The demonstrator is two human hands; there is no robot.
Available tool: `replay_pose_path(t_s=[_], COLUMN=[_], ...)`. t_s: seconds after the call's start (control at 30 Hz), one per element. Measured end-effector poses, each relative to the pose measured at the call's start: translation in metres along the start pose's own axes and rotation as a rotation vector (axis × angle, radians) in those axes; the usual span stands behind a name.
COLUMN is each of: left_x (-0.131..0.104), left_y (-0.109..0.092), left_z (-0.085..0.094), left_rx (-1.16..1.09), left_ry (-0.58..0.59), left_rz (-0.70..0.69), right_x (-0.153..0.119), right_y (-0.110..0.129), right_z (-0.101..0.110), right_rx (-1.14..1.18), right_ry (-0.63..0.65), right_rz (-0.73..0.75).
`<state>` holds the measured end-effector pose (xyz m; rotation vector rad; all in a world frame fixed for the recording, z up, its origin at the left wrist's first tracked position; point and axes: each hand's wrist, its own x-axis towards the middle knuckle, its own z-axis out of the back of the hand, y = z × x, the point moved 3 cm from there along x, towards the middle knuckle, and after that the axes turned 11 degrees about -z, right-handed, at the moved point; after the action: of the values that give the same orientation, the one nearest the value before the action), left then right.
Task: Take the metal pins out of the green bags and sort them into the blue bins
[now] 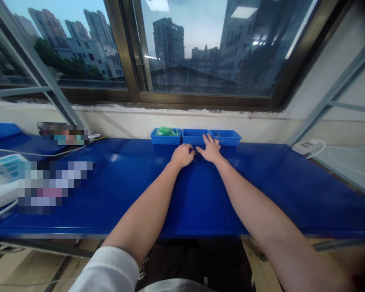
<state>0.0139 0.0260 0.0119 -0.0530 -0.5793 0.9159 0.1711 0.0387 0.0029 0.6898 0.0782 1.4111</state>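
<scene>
Both my arms reach forward over the blue tabletop (134, 194). My left hand (181, 156) is closed with curled fingers, just in front of the blue bins. Small thin shiny pieces (195, 153) show at its fingertips, too small to name. My right hand (211, 150) has its fingers spread, in front of the middle blue bin (195, 134) and the right blue bin (231, 138). The right bin holds a few small metallic bits (218, 135). Green plastic-looking pieces (167, 131) fill the left blue bin (167, 140).
A window (200, 97) and a wall lie behind the bins. At the left are a blurred-out item (63, 134), a cable and a white device (3, 190). A white power strip (308, 146) with a cable sits at the right, beside a grey metal frame (331, 97).
</scene>
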Motion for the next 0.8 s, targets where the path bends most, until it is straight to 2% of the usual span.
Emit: replay_pose_path(t_s=[0.17, 0.3, 0.57, 0.8], left_x=[-0.001, -0.002, -0.004, -0.005], left_y=[0.004, 0.007, -0.001, -0.007], left_z=[-0.006, -0.010, -0.010, -0.011], left_rx=[-0.002, -0.004, 0.086, 0.110], left_ry=[0.094, 0.172, 0.220, 0.245], left_rz=[-0.049, -0.037, -0.050, -0.013], right_x=[-0.005, -0.012, -0.020, -0.016], right_y=[0.003, 0.006, 0.013, 0.012], right_z=[0.003, 0.003, 0.000, 0.000], right_rx=[0.065, 0.076, -0.075, 0.016], right_ry=[-0.059, 0.066, 0.219, 0.268], right_rz=[0.093, 0.214, 0.181, 0.207])
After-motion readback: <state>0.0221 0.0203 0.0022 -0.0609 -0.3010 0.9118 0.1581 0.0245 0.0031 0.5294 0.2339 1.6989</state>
